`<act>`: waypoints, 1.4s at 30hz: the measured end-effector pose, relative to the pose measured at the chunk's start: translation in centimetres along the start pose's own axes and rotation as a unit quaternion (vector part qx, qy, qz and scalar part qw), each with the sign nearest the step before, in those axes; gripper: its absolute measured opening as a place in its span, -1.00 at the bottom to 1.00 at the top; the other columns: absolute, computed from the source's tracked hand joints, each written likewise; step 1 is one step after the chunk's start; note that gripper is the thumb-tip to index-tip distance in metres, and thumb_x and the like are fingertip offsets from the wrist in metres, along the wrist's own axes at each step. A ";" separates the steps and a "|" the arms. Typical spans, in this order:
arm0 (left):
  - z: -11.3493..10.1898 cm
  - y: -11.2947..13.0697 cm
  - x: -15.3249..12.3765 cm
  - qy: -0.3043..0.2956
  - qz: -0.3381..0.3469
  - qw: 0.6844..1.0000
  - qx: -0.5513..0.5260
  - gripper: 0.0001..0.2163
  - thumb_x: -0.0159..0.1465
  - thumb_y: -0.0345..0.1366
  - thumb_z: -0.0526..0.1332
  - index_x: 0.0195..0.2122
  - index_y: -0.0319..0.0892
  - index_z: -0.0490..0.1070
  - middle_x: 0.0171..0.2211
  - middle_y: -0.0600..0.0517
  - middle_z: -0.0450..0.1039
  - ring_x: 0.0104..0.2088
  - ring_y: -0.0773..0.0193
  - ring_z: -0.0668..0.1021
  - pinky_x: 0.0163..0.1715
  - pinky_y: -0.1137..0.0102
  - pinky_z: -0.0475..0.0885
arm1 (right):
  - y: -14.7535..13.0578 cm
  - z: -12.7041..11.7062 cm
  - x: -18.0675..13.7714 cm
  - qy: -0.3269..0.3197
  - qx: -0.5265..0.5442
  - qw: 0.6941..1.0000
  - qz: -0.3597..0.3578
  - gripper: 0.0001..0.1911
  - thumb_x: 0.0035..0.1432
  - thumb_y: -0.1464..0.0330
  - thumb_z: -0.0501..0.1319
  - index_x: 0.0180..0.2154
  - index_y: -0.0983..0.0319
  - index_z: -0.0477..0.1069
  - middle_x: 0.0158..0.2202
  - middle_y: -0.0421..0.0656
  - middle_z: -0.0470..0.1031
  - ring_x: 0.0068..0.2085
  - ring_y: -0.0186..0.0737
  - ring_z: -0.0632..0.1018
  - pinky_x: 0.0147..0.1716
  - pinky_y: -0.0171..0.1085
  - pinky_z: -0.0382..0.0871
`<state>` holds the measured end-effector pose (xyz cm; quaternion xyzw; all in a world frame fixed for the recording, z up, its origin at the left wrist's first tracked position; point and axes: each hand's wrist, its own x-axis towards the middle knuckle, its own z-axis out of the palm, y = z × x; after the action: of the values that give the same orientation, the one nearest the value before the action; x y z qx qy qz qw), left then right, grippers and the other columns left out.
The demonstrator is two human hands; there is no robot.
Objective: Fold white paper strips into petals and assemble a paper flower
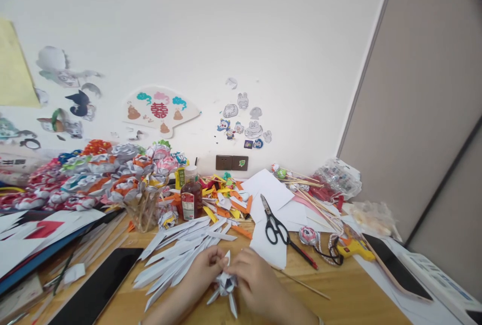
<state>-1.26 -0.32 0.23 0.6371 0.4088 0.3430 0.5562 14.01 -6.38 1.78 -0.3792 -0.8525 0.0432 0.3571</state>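
Low in the middle of the view, my left hand (207, 271) and my right hand (251, 276) meet over a white folded-paper flower (227, 285). Fingers of both hands pinch its upper strip, and pointed paper ends stick out below. Part of the flower is hidden behind the fingers. Just left of my left hand lies a fanned pile of folded white paper strips (181, 249). Black-handled scissors (274, 224) rest on white paper sheets beyond my right hand, with a red and black pen (304, 256) beside them.
Finished paper flowers (124, 169) crowd the back left. A glass bottle (191, 197) stands beside coloured paper scraps (226, 197). A black tablet-like slab (100, 285) lies front left. At right are a yellow glue gun (356, 248), a phone (397, 267) and a thin wooden stick (305, 285).
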 end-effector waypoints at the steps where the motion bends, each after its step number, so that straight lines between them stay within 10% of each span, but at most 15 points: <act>1: 0.0 0.1 -0.1 0.002 0.000 1.000 0.000 -0.54 -0.17 0.17 0.23 -0.59 -0.15 0.21 -0.72 0.21 0.22 -0.70 0.42 0.27 -0.67 0.48 0.16 | -0.1 0.1 0.0 0.000 -0.007 1.000 -0.010 -0.69 0.06 0.57 -0.01 -0.23 0.22 0.41 -0.35 -0.10 0.44 -0.30 -0.19 0.38 -0.31 -0.27 0.28; 21: -1.0 0.1 0.4 0.073 0.041 0.996 0.002 -0.57 -0.15 0.13 0.24 -0.61 -0.17 0.24 -0.69 0.18 0.24 -0.62 0.37 0.31 -0.55 0.47 0.19 | -0.5 -0.3 0.2 0.016 -0.003 0.999 -0.034 -0.67 0.13 0.55 -0.01 -0.10 0.22 0.35 -0.21 -0.06 0.47 -0.22 -0.16 0.40 -0.23 -0.19 0.33; 42: 0.1 1.0 -0.5 0.021 0.037 0.999 -0.019 -0.55 -0.15 0.16 0.24 -0.60 -0.16 0.24 -0.70 0.20 0.21 -0.64 0.39 0.26 -0.59 0.48 0.13 | 0.9 -1.2 0.2 0.031 0.050 0.998 -0.015 -0.73 0.27 0.36 -0.06 -0.18 0.22 0.39 -0.32 -0.10 0.48 -0.28 -0.22 0.41 -0.25 -0.22 0.29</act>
<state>-1.28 -0.82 1.22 0.6337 0.3898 0.3845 0.5465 15.19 -5.85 2.52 -0.3490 -0.8435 0.0684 0.4025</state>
